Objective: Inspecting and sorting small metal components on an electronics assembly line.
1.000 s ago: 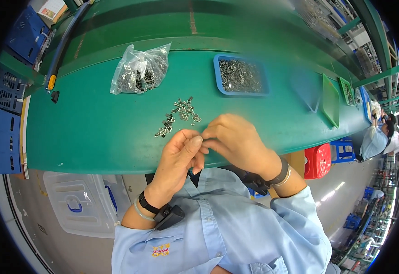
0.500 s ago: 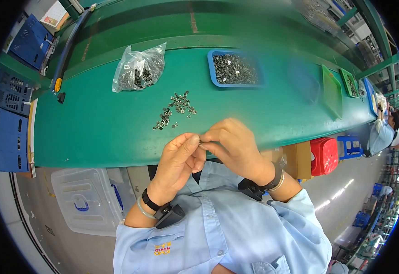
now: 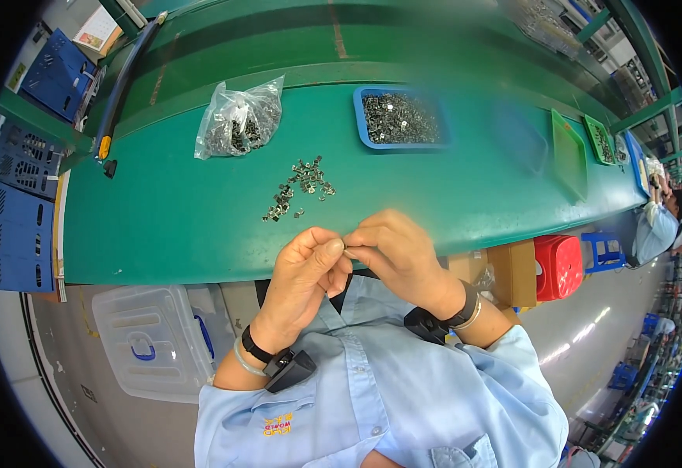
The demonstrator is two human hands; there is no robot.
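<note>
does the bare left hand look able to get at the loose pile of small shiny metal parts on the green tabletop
Probably yes: the pile lies just beyond the left hand with nothing standing between, though that hand looks busy pinching close beside the right hand.

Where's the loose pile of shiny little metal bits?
In the head view, the loose pile lies on the green table, left of the picture's middle, just beyond the left hand and nearer than the clear bag.
</note>
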